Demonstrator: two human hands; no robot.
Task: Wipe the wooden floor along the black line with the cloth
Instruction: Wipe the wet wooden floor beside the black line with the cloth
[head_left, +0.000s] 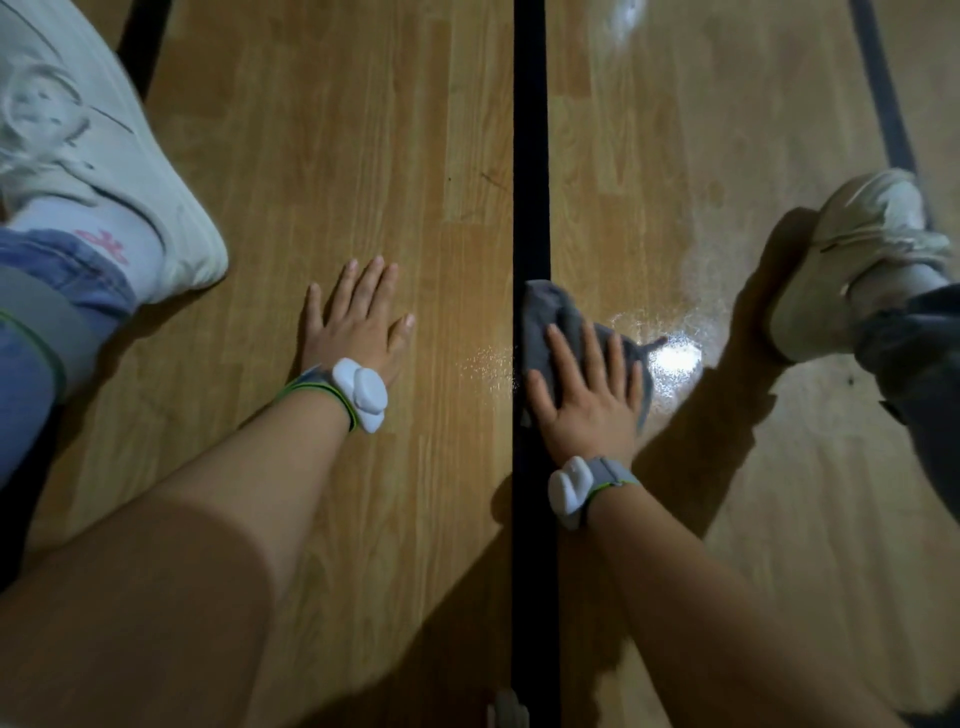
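**Q:** What is the right hand (587, 400) doing?

**A:** It lies flat, fingers straight and spread, with the palm pressing down on a grey cloth (563, 317). No finger curls round the fabric.

**Q:** Where is the cloth?

**A:** It is crumpled under that palm and bunches out past the fingertips toward twelve o'clock. Its left edge overlaps the black line (531, 156), which runs from twelve to six o'clock through the middle of the view.

**Q:** And the left hand (358, 322)?

**A:** It is at nine o'clock from the cloth, on the other side of the line. It rests flat on the wooden floor (337, 130) with fingers spread and holds nothing. Each wrist wears a grey band carrying a white device, one on the left (361, 395) and one on the right (570, 493).

**Q:** What surrounds them?

**A:** A bright patch of glare (672, 364) shines on the boards at three o'clock from the cloth, just beside it. A white shoe (119, 171) above blue jeans fills the ten o'clock corner. A paler shoe (857, 260) with a dark trouser leg sits at about three o'clock.
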